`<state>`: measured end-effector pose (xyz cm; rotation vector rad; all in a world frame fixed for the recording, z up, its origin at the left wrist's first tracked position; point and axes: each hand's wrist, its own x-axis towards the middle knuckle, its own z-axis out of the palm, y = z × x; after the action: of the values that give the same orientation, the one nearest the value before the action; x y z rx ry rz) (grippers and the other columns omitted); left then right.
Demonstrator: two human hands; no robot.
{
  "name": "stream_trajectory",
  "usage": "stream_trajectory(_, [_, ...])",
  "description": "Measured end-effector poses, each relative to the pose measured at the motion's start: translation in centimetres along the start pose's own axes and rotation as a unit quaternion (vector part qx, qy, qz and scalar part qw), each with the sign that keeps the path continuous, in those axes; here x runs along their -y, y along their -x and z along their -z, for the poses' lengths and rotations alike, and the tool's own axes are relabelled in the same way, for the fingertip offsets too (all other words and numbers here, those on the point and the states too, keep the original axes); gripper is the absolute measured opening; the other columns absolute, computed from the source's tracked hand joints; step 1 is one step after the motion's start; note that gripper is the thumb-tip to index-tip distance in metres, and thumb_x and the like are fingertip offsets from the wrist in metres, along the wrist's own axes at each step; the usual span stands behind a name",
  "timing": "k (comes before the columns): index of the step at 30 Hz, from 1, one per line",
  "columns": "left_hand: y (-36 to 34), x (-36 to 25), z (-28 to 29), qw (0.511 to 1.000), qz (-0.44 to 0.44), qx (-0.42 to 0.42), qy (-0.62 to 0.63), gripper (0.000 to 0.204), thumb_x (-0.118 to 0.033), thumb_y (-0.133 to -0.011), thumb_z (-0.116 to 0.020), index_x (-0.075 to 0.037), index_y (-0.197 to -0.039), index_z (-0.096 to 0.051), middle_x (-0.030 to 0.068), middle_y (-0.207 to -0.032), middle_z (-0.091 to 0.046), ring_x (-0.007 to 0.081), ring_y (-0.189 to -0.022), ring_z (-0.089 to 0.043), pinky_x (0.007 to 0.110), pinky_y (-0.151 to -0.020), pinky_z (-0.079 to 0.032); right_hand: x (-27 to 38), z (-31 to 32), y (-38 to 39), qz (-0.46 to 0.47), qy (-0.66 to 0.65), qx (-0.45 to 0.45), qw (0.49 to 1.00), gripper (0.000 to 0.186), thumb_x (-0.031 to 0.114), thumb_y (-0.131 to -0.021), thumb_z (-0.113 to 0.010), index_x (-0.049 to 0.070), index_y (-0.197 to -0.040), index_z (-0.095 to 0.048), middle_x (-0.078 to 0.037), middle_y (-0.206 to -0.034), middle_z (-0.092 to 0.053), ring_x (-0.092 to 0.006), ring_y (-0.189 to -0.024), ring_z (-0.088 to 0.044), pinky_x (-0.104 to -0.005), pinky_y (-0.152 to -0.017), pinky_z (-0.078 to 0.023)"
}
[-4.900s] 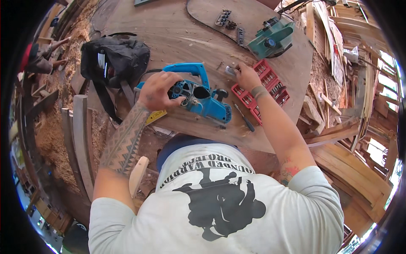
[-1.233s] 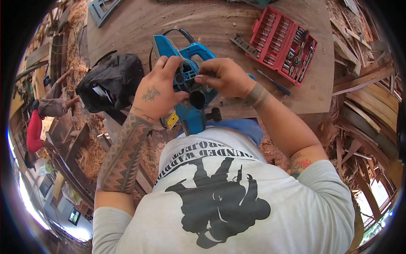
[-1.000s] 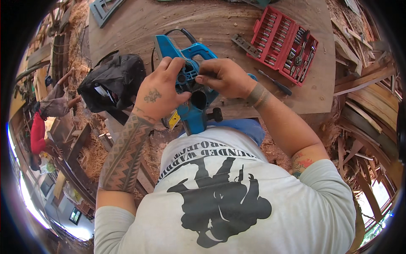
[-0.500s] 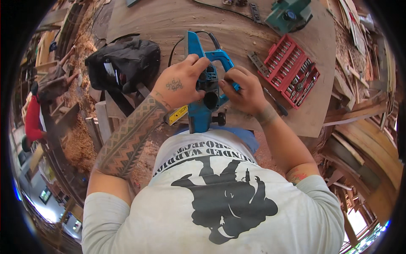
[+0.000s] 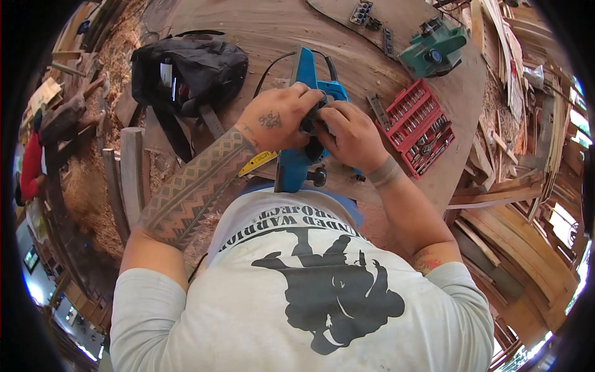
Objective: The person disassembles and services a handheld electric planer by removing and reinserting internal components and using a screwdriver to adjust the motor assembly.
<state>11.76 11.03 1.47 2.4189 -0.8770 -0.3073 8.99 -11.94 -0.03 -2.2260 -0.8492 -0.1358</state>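
Observation:
A blue electric hand planer [image 5: 292, 170] lies in front of me at the near edge of the worktable, with its dark knob pointing right. My left hand [image 5: 277, 118] is closed on the planer's left side, its fingers curled over the middle of the body. My right hand [image 5: 350, 133] meets it there, thumb and fingers pinched together at the dark opening in the tool's side. Whatever those fingertips hold is hidden. Beneath my left wrist shows a yellow tool [image 5: 259, 162], partly covered.
A black bag [image 5: 192, 77] sits left on the table [image 5: 273, 31]. To the right lie an opened red socket set [image 5: 414, 127] and a green power tool [image 5: 434, 49]. Stacked boards [image 5: 520, 260] fill the right side. A person in red [image 5: 31, 158] is at far left.
My right hand has moved left, off the planer's handle side, to its middle beside my left fingers. The whole view has shifted slightly.

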Motion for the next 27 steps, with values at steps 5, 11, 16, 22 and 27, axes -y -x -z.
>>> stream_trajectory(5, [0.1,0.5,-0.1,1.000,-0.008,0.004,0.001,0.076,-0.024,-0.072,-0.089,-0.006,-0.141,-0.061,0.0172,-0.126,-0.068,0.0384,-0.112,-0.072,0.047,-0.093,-0.061,-0.2,-0.1,0.2,0.048,0.019,0.026,0.998,0.030,0.006,-0.087,-0.083,0.004,-0.113,-0.068,-0.014,-0.107,-0.070,-0.0360,-0.095,-0.070,-0.0450,-0.080,-0.060])
stream_trajectory(11, [0.0,0.4,0.0,1.000,-0.010,0.014,-0.009,0.076,-0.026,-0.074,-0.091,-0.005,-0.140,-0.060,0.0181,-0.127,-0.069,0.0379,-0.113,-0.073,0.046,-0.093,-0.061,-0.3,0.0,0.7,0.071,0.038,0.007,0.997,0.029,0.007,-0.085,-0.082,0.007,-0.110,-0.068,-0.010,-0.104,-0.067,-0.0303,-0.094,-0.070,-0.0404,-0.078,-0.060])
stream_trajectory(16, [0.0,0.4,0.2,0.999,-0.009,0.034,-0.016,0.076,-0.026,-0.073,-0.092,-0.005,-0.140,-0.061,0.0177,-0.126,-0.069,0.0385,-0.110,-0.074,0.046,-0.093,-0.062,0.2,0.1,0.3,0.110,0.047,0.028,0.992,0.037,0.000,-0.082,-0.083,0.002,-0.116,-0.069,-0.014,-0.104,-0.069,-0.0351,-0.092,-0.071,-0.0440,-0.080,-0.061])
stream_trajectory(22, [-0.1,0.1,0.3,0.999,0.002,0.037,-0.005,0.076,-0.026,-0.073,-0.092,-0.005,-0.140,-0.061,0.0173,-0.125,-0.070,0.0377,-0.107,-0.075,0.046,-0.091,-0.062,0.3,-0.1,0.3,0.103,0.072,0.007,0.992,0.031,0.002,-0.081,-0.083,0.002,-0.109,-0.069,-0.014,-0.102,-0.068,-0.0345,-0.091,-0.071,-0.0428,-0.078,-0.061])
stream_trajectory(27, [0.3,0.6,-0.1,1.000,-0.011,0.012,-0.011,0.076,-0.025,-0.073,-0.091,-0.005,-0.140,-0.061,0.0170,-0.124,-0.070,0.0378,-0.105,-0.075,0.046,-0.090,-0.062,1.0,0.5,-0.2,0.067,0.081,0.051,0.993,0.027,0.002,-0.082,-0.082,0.002,-0.106,-0.068,-0.014,-0.100,-0.068,-0.0340,-0.089,-0.070,-0.0432,-0.077,-0.060])
